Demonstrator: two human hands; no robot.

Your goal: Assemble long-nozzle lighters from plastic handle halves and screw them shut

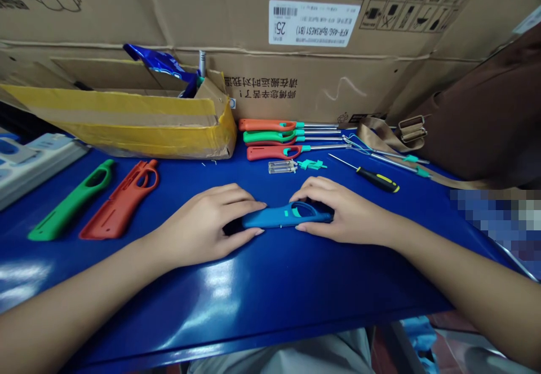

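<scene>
A blue lighter handle (273,217) with a finger loop and teal bits lies level between my hands, just over the blue table (262,301). My left hand (215,222) grips its rounded left end between thumb and fingers. Around the loop end on the right, my right hand (342,210) is closed, thumb below and fingers above. No metal tube shows on this handle; its right tip is partly hidden by my fingers. Behind it lie a clear fuel tank (282,167) and small teal plastic parts (311,164).
Several long-nosed lighters (274,152) lie stacked at the back. A screwdriver (378,179) and loose metal tubes (397,157) are to the right. Green (70,205) and red handle shells (122,202) lie left, near a yellow-taped box (160,129) and a power strip (42,163).
</scene>
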